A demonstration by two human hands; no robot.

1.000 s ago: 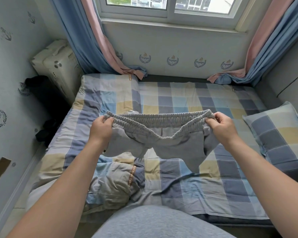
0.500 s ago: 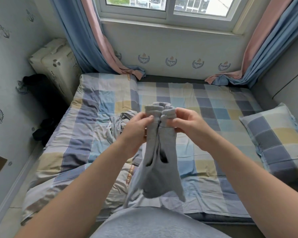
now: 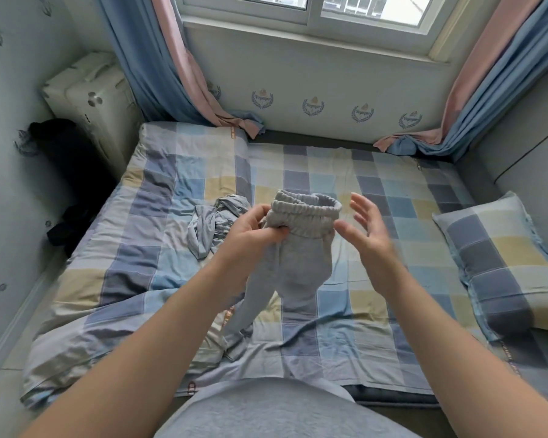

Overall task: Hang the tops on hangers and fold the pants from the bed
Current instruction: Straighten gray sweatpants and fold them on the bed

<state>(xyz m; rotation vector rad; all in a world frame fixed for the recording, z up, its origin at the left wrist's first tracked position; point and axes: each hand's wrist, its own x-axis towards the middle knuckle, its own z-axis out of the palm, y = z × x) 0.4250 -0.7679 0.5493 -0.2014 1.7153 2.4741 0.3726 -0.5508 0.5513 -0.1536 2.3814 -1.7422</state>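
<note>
The left hand [image 3: 253,230] is pinching the soft, floppy grey pants [image 3: 293,248] by their doubled waistband, best gripped there, while the right hand [image 3: 366,227] is hovering with fingers spread, holding nothing.

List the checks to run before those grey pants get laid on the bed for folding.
1. Left hand grips the waistband of the grey sweatpants: ok.
2. Right hand free to smooth the cloth: ok, fingers spread, off the fabric.
3. Pants halved, waistband doubled over: ok.
4. Leg ends lined up: cannot tell, they hang behind the left forearm.
5. Flat checked sheet to lay them on: ok, to the right of the pants.
6. Crumpled blue-grey garment out of the way: ok, it lies to the left.
</note>
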